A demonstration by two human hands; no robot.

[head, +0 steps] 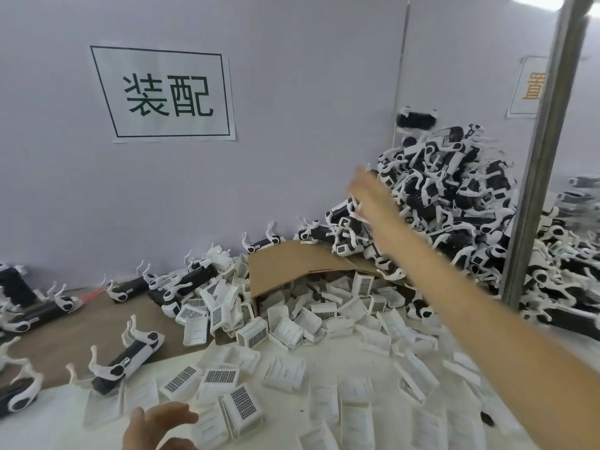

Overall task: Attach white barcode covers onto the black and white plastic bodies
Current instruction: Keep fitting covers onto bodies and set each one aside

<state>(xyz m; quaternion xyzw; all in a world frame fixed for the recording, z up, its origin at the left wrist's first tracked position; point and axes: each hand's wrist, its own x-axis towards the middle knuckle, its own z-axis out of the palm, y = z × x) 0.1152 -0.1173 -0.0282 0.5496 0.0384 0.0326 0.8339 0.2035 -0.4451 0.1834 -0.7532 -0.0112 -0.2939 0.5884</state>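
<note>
Many white barcode covers [253,334] lie all over the tabletop [81,323].
Right hand [368,194], blurry, fingers stretched out, is up by the big pile of black and white bodies [470,196]; left hand [159,423] is low, fingers spread, holding nothing.

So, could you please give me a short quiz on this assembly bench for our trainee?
1. True or false: the tall pile of bodies lies left of the cardboard box.
2. What lies nearest the left hand? A) white barcode covers B) screwdrivers C) rolls of tape
3. Which hand stretches toward the pile?
Key: 1 false; 2 A; 3 the right hand.
</note>
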